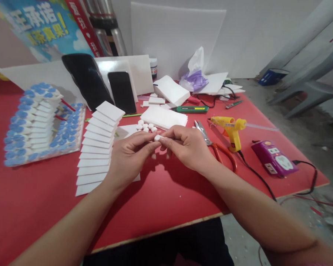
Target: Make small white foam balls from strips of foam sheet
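Observation:
A small white roll [157, 137] is pinched between the fingertips of both hands, above the red table. My left hand [129, 153] grips it from the left with thumb and finger. From the right, my right hand [184, 146] presses thumb and fingers on it. Several similar white rolls [145, 126] lie just beyond my fingers, near a stack of white paper [165, 117]. Beside my left hand stands a fanned staircase of white board pieces [96, 153], partly hidden by the hand. What the roll is made of cannot be made out.
Pliers with orange handles [224, 157], a yellow glue gun [233, 129] and a purple power socket box [274, 159] lie to the right. A green cutter knife [192, 109] lies behind. A blue-and-white stair model [30, 129] and two phones [123, 92] stand left on the red table [166, 207].

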Motion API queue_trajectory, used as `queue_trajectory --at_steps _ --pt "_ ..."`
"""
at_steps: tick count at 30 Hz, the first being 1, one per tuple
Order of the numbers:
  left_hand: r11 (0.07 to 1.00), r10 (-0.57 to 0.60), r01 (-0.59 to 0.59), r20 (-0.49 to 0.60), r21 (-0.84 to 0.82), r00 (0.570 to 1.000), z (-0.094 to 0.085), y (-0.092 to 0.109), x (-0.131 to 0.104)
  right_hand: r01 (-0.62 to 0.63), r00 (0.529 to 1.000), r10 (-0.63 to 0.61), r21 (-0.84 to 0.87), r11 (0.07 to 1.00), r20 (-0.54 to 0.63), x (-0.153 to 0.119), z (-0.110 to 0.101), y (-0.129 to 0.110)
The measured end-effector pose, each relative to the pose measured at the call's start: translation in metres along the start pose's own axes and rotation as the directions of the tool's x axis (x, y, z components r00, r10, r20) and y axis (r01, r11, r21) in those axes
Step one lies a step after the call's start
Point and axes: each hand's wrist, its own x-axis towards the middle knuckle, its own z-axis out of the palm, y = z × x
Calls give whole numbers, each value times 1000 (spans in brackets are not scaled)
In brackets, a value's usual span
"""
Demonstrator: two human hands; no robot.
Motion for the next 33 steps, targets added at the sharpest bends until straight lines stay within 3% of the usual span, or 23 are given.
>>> queue_trajectory --at_steps 8,16,21,23,25,26,29,31,33 --pt "990 -127 128 22 -63 992 -2 6 1 -77 997 77 -9 997 -10 2 -7 -8" --pt "982 -144 155 111 -103 983 0 9 1 171 972 -215 -339 925 -96 -3 2 -4" --pt "981 -140 154 120 -120 983 -1 -1 2 192 967 -248 -474 859 -58 -6 6 -2" --pt "974 -147 166 129 -153 981 -2 -2 3 138 986 -161 -333 933 -43 -4 2 -5" --pt "961 -150 177 137 -212 979 -3 -3 5 -42 998 42 -11 999 37 2 -5 -8" --pt "953 -151 181 138 -244 979 -4 -4 5 -175 981 157 168 970 115 5 -9 -9" --pt "935 -158 195 146 -296 977 -5 -6 8 -507 860 374 491 708 348 14 -18 -6" --pt "940 -162 198 147 -277 976 -6 -7 9 -610 792 422 546 574 440 17 -19 -3" --pt "952 -153 185 145 -243 978 -7 -7 9 -635 772 437 565 527 461 17 -19 -1"
